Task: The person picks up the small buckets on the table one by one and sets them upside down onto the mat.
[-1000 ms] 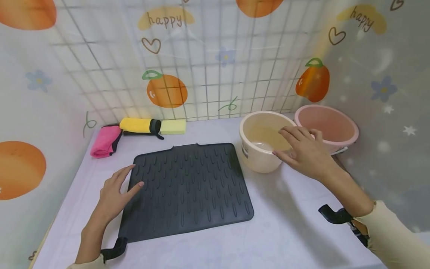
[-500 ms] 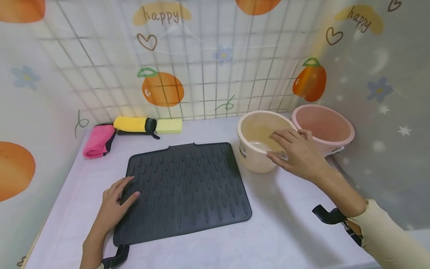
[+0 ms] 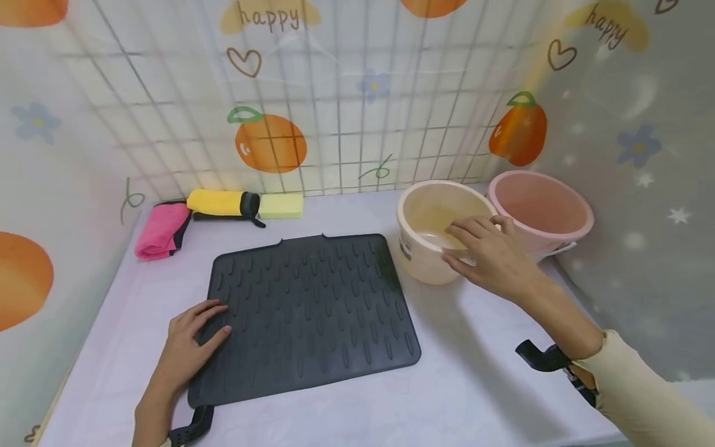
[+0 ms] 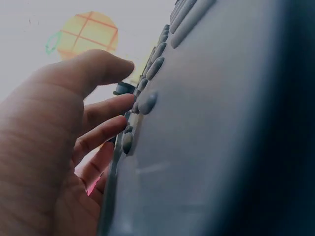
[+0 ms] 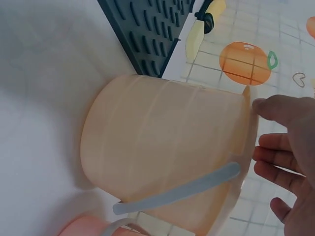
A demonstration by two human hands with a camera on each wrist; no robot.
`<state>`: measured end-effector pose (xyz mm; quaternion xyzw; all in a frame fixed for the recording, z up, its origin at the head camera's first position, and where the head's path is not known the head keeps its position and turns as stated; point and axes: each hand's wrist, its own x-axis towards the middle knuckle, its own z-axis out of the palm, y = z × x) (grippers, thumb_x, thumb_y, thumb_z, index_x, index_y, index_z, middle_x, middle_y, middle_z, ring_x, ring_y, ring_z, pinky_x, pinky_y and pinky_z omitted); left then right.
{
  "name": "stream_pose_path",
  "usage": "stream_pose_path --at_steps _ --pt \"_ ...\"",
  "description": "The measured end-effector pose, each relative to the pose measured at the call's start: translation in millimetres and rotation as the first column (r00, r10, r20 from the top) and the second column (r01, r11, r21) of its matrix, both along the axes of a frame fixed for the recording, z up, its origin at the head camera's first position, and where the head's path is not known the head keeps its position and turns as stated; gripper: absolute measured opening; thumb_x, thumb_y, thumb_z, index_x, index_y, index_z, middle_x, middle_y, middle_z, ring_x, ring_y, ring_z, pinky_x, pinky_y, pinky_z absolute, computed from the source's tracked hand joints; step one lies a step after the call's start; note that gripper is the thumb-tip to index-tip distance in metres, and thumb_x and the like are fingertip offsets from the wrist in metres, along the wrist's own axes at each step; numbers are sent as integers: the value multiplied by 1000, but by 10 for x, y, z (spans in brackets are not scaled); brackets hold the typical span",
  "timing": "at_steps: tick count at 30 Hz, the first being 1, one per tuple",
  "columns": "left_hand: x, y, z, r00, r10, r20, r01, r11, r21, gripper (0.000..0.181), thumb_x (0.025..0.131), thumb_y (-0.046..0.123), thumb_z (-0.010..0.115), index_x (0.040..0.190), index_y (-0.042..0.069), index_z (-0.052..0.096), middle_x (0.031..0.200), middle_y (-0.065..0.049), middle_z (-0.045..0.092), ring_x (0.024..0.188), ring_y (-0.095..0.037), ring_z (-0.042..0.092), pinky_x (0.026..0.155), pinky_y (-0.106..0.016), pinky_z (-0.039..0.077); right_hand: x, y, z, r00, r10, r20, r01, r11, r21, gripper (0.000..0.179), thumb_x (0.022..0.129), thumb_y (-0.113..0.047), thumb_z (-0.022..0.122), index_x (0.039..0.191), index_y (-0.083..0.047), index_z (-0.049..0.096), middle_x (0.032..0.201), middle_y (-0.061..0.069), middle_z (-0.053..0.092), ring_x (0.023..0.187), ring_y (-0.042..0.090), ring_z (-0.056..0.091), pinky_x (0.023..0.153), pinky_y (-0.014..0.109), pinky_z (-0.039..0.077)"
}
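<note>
On bench (image 3: 335, 422), just right of dark bumpy mat (image 3: 313, 316): cream bucket (image 3: 424, 253), mouth up. Right hand (image 3: 491, 254) nearer, over its rim, thumb and fingers apart, not gripping; bucket just below. Can't tell if thumb touches. Left hand (image 3: 188, 338) at mat's left edge, thumb apart, nothing gripped. Pink bucket (image 3: 542, 208) beside cream one, farther right.

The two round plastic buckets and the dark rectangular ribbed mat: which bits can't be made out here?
- Round pink plastic bucket: head view, lower part hidden behind the right hand; right wrist view, mostly cut off by the bottom edge.
- Round cream plastic bucket: head view, its label is too small to read.
- Dark rectangular ribbed mat: head view, part of its left edge is covered by the left hand.
</note>
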<state>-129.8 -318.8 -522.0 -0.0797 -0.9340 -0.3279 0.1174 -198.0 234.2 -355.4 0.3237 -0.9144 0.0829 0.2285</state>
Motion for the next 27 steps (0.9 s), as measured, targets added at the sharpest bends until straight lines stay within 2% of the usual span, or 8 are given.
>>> stream_pose_path --at_steps 5,12,19,27 --pt "-12 -14 8 999 -30 -32 29 1000 -8 41 88 21 77 125 7 66 141 -19 49 131 -46 34 104 -66 23 3 -8 -39 999 17 -27 -17 1000 -8 46 80 -23 83 116 1 68 113 16 67 110 35 55 92 58 33" --pt "17 -29 -38 998 -21 -51 20 1000 -18 40 86 19 79 123 7 68 139 -19 51 129 -46 37 103 -66 24 -8 -57 -47 997 57 -49 -57 998 0 44 79 -20 84 115 -1 68 112 14 68 108 35 57 92 55 34" --pt "40 4 -84 999 -19 -33 18 1000 -21 41 86 20 78 124 7 67 140 -18 50 128 -45 37 100 -66 26 -2 -42 -50 995 72 -68 -72 997 4 40 77 -18 86 110 -2 71 106 12 70 104 34 59 88 52 38" --pt "39 -1 -33 1000 1 -19 -2 1000 -26 41 87 21 78 124 7 67 141 -18 48 128 -45 36 100 -67 25 -16 -56 -30 995 84 -50 -85 996 -5 36 75 -18 88 104 -4 72 100 10 70 101 33 60 83 48 38"
